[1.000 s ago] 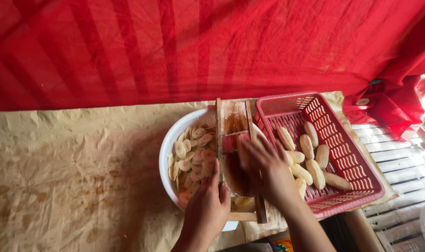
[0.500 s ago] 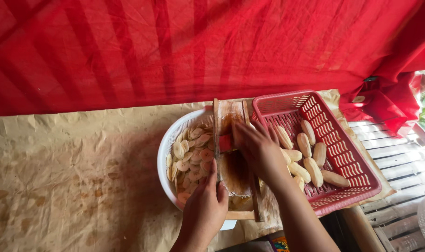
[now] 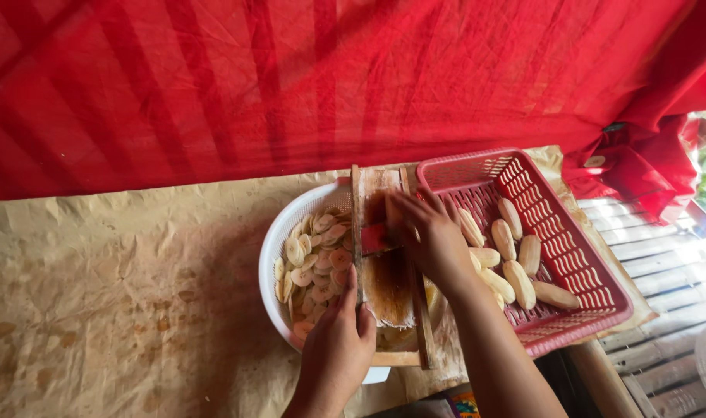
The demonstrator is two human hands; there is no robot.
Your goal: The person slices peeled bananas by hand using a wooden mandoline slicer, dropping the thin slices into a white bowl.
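Observation:
A wooden slicer board (image 3: 385, 275) lies across a white basin (image 3: 274, 255) that holds several pale round banana slices (image 3: 316, 255). My left hand (image 3: 337, 344) grips the board's near left edge and steadies it. My right hand (image 3: 429, 232) presses down on the upper part of the board, fingers curled over a piece that is hidden beneath them. To the right stands a red plastic basket (image 3: 577, 267) with several peeled bananas (image 3: 511, 263) in it.
Crumpled brown paper (image 3: 120, 294) covers the table. A red cloth (image 3: 314, 85) hangs behind as a backdrop. Slatted wooden planks (image 3: 663, 263) run along the right side, beyond the basket.
My right hand has slid up the board, away from me, from its middle toward the far end. My left hand stays on the board's near edge.

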